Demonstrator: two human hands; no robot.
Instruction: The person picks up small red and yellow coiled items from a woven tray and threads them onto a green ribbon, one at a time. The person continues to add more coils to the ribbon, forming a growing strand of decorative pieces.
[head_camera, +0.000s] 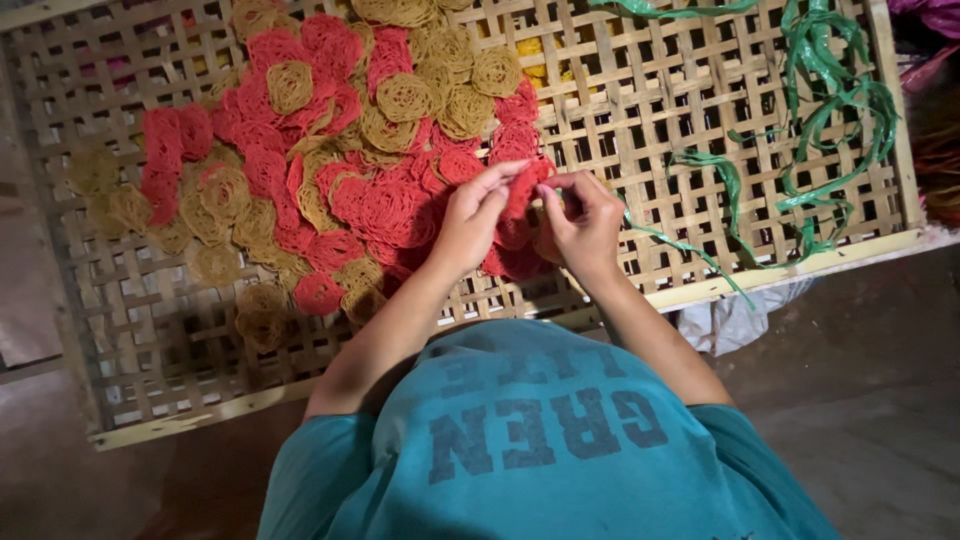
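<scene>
**Both hands pinch one red coil at the near edge of the pile**

Teal shirt (540, 440) fills the bottom of the head view, and from it two bare forearms run up and away onto the woven bamboo tray (650, 90). Left hand (472, 218) and right hand (585, 225) meet almost fingertip to fingertip, and between them sits a red noodle coil (522, 190). Left fingers are drawn together, pinching the coil's left edge near the top; right fingers are curled in and pinch the other edge. Neither hand is spread. The coil stands on edge between them rather than lying flat, its longer line running roughly away from the person, and it is raised a little off the heap.

The coil lies dead centre between the two hands, so neither is clearly nearer; the left hand's fingertips reach slightly farther up it. Directly beneath and toward the person, more red coils (510, 258) lie overlapped, touching the heels of both hands. The main spread of red and tan coils (300, 180) lies to the left hand's side and farther out, well across the tray. Tan coils (440, 85) sit beyond the hands, toward the far rim.

Off to the right hand's side, green plastic strips (830, 110) trail over bare lattice, one thin strand (680, 245) running close beside the right wrist. Whether it touches the wrist is hard to tell.
</scene>
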